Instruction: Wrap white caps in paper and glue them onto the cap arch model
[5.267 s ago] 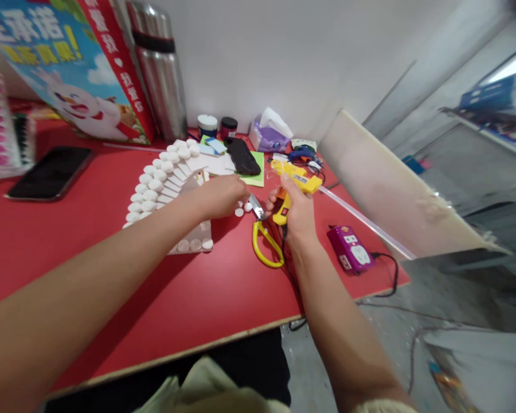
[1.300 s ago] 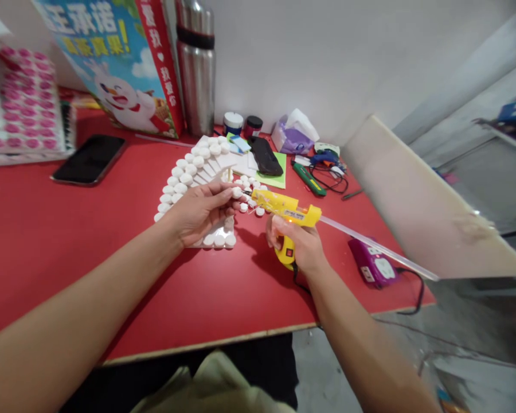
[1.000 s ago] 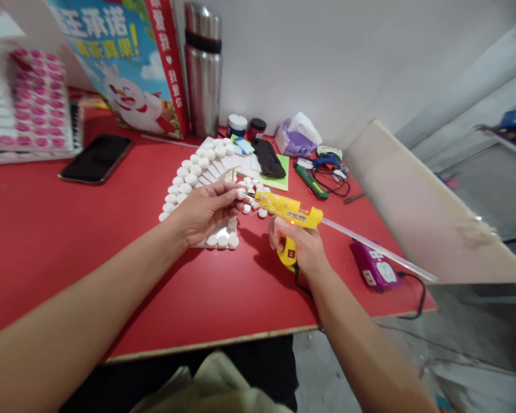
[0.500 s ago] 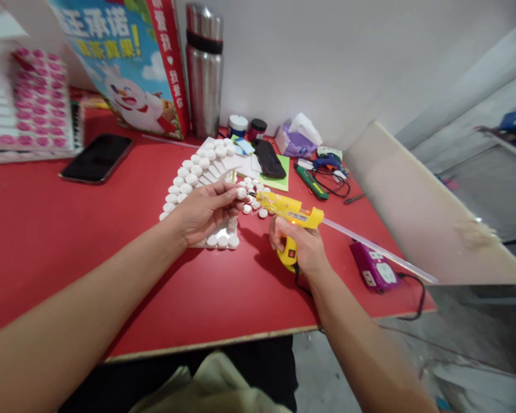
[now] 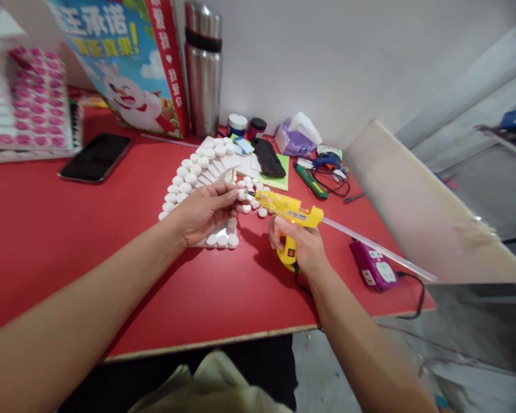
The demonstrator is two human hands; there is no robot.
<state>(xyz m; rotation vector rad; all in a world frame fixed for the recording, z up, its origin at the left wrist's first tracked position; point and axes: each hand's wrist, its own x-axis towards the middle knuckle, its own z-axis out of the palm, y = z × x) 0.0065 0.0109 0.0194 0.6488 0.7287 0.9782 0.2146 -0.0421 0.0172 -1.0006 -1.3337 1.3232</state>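
Between the fingertips of my left hand [image 5: 208, 211] is a small round white piece [image 5: 242, 195]. My right hand [image 5: 298, 241] is wrapped round the handle of a yellow hot glue gun [image 5: 284, 205], whose nozzle points left and meets or nearly meets that piece. A long clear glue stick [image 5: 378, 249] sticks out of the gun's back. Under and behind my left hand lies a white panel [image 5: 215, 166] with rows of round white pieces along its edges; my hand hides its middle. Loose white pieces [image 5: 262, 212] lie just beyond the nozzle.
A black phone [image 5: 95, 157], a printed box [image 5: 133, 74] and a steel flask [image 5: 203, 74] stand or lie at the back left. Toward the right are a tissue pack [image 5: 298, 137], a green tool [image 5: 311, 181] and a purple power strip [image 5: 374, 267]. A pale board [image 5: 430, 212] borders the red table.
Almost nothing differs. Both hands, the white piece and the glue gun keep nearly the same places; the whole view has shifted very slightly.
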